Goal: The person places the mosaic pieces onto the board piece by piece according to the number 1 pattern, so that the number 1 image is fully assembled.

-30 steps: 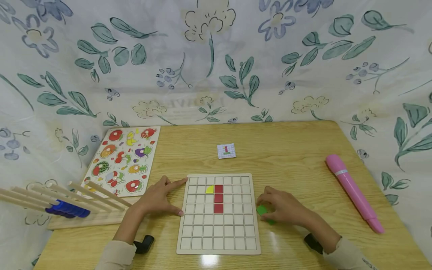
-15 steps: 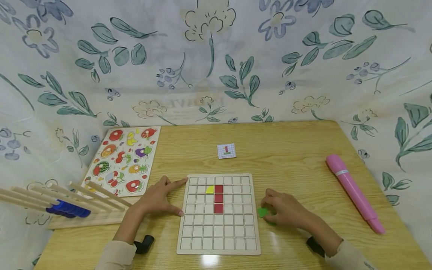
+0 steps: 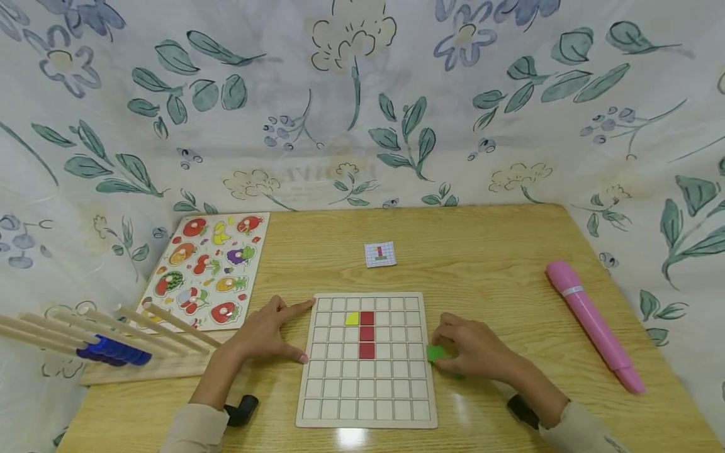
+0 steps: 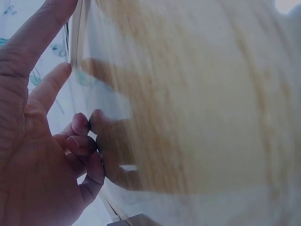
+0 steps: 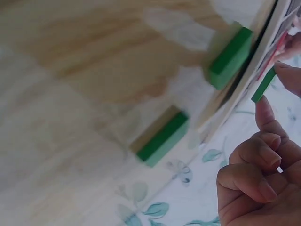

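Observation:
A cream grid board (image 3: 340, 389) lies on the wooden table, bearing a column of red square tiles (image 3: 367, 333) and one yellow tile (image 3: 352, 318) with a rounded corner. Against the board's left edge, my left hand (image 3: 264, 331) rests with index finger and thumb spread. My right hand (image 3: 474, 350) pinches a green tile (image 3: 435, 353) between thumb and index finger, just over the board's right edge. In the right wrist view, that pinched tile (image 5: 264, 84) shows edge-on, raised off the table. Below it lie two more green tiles (image 5: 162, 137), mostly hidden by the hand in the head view.
Behind the board lies a small printed pattern card (image 3: 380, 254). A fruit puzzle board (image 3: 206, 267) and a wooden peg rack with blue rings (image 3: 115, 350) stand at left. At right lies a large pink pen-shaped object (image 3: 595, 324). Floral cloth (image 3: 362, 94) walls the table.
My right hand has drifted slightly right and then left, bringing the green tile to the board's right edge. The left hand has stayed in place.

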`<action>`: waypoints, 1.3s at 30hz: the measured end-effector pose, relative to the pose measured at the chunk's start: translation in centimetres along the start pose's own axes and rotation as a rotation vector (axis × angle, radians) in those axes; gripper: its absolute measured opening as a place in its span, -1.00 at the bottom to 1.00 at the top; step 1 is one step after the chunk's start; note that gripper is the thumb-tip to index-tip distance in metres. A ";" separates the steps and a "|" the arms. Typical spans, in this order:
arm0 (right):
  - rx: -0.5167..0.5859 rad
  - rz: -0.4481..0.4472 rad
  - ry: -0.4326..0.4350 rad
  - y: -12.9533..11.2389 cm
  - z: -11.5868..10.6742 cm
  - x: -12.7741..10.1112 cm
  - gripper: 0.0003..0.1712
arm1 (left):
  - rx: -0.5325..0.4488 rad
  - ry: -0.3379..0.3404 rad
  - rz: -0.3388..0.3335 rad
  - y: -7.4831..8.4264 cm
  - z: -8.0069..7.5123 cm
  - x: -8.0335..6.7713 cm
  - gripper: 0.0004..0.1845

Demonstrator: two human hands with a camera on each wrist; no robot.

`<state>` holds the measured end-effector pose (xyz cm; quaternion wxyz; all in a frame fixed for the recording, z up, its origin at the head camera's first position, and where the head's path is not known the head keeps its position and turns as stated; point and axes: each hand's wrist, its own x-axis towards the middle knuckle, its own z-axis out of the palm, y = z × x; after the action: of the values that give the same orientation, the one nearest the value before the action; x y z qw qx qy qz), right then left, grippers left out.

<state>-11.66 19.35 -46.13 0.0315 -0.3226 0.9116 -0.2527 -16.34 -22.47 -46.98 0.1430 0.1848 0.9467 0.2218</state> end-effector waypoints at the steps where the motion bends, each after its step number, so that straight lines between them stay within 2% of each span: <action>1: 0.008 -0.006 -0.002 -0.2 0.0 0.2 -0.76 | 0.000 -0.001 0.000 -0.1 0.0 0.0 0.19; 9: 0.033 -0.031 -0.052 -2.6 0.8 2.4 -0.78 | 0.008 0.002 0.016 -0.4 0.4 0.2 0.18; 18: -0.003 -0.070 -0.143 -5.0 2.2 4.4 -0.75 | 0.016 -0.005 0.019 -0.4 0.4 0.3 0.17; 24: -0.023 -0.119 -0.148 -6.7 2.8 5.9 -0.74 | 0.004 -0.003 0.010 -0.4 0.1 0.2 0.18; 32: -0.150 -0.214 -0.144 -8.6 4.1 7.7 -0.80 | -0.008 0.000 -0.008 -0.2 0.1 0.0 0.16; 39: -0.182 -0.188 -0.154 -9.3 5.2 8.4 -0.79 | 0.004 0.005 -0.028 -0.1 0.2 -0.1 0.15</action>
<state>-11.83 5.79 -45.26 0.0483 -0.4265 0.8914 -0.1454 -16.26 -22.54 -47.18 0.1435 0.1713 0.9499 0.2184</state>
